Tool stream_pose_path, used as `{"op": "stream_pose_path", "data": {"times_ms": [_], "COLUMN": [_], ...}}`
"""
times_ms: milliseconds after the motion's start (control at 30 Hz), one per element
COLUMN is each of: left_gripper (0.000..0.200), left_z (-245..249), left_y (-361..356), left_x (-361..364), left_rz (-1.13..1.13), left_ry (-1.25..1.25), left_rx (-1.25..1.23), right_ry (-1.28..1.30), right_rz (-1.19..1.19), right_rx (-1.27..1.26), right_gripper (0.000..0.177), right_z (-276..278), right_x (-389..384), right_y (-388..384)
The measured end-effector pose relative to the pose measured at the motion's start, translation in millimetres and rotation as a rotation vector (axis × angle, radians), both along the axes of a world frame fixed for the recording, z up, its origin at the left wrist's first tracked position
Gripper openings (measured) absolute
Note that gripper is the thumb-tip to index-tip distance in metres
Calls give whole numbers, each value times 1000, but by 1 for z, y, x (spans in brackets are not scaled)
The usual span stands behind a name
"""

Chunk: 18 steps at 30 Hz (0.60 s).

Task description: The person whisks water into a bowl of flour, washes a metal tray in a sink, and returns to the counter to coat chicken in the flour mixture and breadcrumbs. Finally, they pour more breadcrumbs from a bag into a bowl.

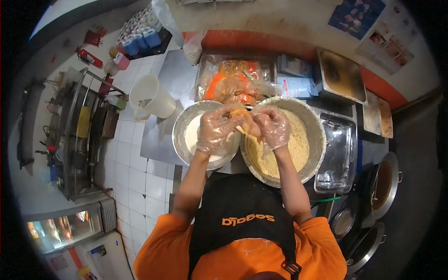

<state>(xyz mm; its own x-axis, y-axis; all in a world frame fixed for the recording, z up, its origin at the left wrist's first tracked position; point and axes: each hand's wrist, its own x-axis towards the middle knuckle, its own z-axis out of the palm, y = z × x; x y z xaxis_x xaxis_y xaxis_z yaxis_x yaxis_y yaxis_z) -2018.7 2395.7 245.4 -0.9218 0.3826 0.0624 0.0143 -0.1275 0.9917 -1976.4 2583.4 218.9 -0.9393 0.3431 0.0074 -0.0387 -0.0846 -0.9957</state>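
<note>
A piece of raw chicken (249, 125) hangs between my two hands, over the place where two bowls meet. My left hand (215, 127), in a clear plastic glove, pinches its left side. On the other side my right hand (273, 127), gloved the same way, grips the piece too. Below my left hand is a metal bowl of white powder (192, 133). A larger metal bowl (318, 140) under my right hand holds yellowish crumbly coating (291, 154). Just behind the bowls, a tray holds chicken pieces in clear and orange plastic bags (231, 86).
A white plastic jug (151, 98) stands on the steel table at left. To the right lies a metal tray (335, 154), with a blue-white box (298, 87) behind it. Large pans (387, 184) of dark liquid sit at far right. A metal rack (77, 135) stands left.
</note>
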Motion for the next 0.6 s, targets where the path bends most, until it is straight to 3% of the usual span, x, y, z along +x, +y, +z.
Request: {"op": "stream_pose_path", "data": {"times_ms": [33,100,167,233,300,367,500,533,567,600], "left_gripper": [35,35,33,31,30,28,20,12,12,11], "left_z": [0,0,5,8,6,-8,-41,-56,-76,-98], "left_y": [-5,-17,-26,-40,-58,-74,-83,-85,-86,-86], "left_x": [-1,-1,0,-1,-6,-14,-14,-13,-12,-7], "left_rz": [7,42,45,81,88,46,-33,-56,-54,-106], "left_ry": [-7,104,39,188,176,410,359,577,574,570], "left_rx": [-7,-179,-106,-326,-436,-633,-835,-986,-987,-1108], "right_ry": [22,42,-14,-1,-115,-235,-317,-333,-347,-506], "right_rz": [-36,-65,-1,89,94,73,121,114,103,278], "right_rx": [226,248,315,248,312,484,752,838,925,730], "right_gripper": [22,22,24,28,28,21,26,30,35,52], "right_z": [2,0,-9,-7,-9,-27,-49,-53,-56,-45], "right_x": [0,8,11,21,35,47,65,67,67,64], "right_y": [-2,-7,-7,-2,9,33,82,91,98,102]}}
